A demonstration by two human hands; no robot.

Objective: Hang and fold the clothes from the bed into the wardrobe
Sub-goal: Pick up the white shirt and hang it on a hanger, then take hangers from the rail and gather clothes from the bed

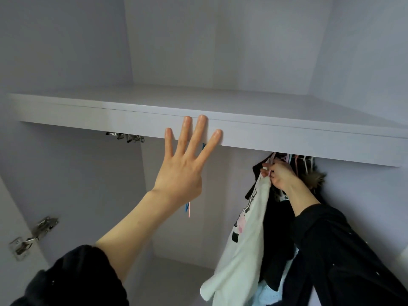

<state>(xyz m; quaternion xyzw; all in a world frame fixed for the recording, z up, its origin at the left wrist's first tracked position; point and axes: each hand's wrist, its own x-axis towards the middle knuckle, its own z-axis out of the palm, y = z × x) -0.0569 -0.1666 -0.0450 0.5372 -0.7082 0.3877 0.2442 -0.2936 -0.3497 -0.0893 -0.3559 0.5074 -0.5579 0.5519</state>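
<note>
- A white top (240,239) with a pink and black print hangs in the right part of the wardrobe (72,173), just under the shelf (265,131), with its hem bunched low at the bottom of the view.
- The right hand (278,176) is raised to the top of that garment, its fingers (266,167) pinching a thin pink hanger (269,172) at the neck; a dark sleeve (344,250) covers the forearm.
- Directly behind the white top hang black clothes (278,244), touching it, and a fur-trimmed dark piece (313,178) sits beyond the right wrist.
- A bit of pale blue fabric (268,292) shows below the black clothes.
- More hangers (302,161), pink and white, crowd under the shelf edge above the right hand.
- The left hand (183,173) is flat against the front edge of the shelf, fingers (202,127) spread wide and holding nothing.
- Behind the left palm, blue and pink hanger ends (188,209) poke down.
- The shelf top is bare white board.
- Metal clips (125,136) hang under the shelf at the left, well apart from the clothes.
- A metal door hinge (33,236) sits on the left wall.
</note>
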